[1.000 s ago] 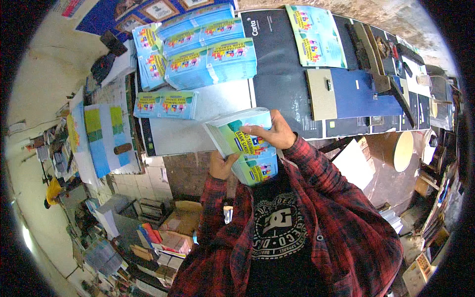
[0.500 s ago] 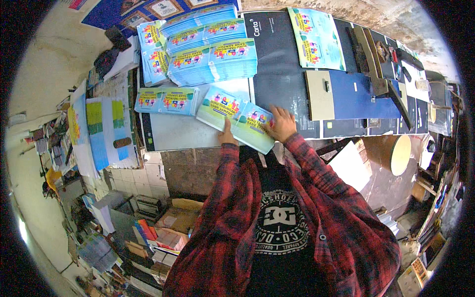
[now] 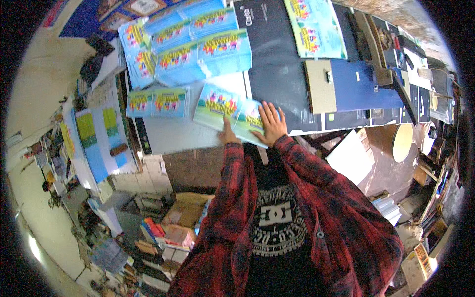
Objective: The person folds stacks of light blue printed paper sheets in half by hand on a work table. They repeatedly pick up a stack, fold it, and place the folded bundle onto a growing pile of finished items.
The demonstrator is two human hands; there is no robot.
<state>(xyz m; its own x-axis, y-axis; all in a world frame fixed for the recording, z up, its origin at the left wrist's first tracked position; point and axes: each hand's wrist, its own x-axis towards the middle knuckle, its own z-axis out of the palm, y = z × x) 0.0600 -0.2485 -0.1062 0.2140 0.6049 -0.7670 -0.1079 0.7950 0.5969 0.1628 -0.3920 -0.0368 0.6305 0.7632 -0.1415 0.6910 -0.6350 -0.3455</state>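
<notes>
A printed stack [image 3: 217,105] lies slanted on the desk [image 3: 168,134], the right hand [image 3: 271,124] atop it, fingers spread and unclenched; whether the left hand [image 3: 228,132] grips its near edge is unclear. Positioning appears underway, likely calling next for aligned edges.

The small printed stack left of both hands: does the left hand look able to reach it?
Probably yes: the left hand is at the near edge of a printed pile, but bare grey tabletop leaves the way to the small stack free.
</notes>
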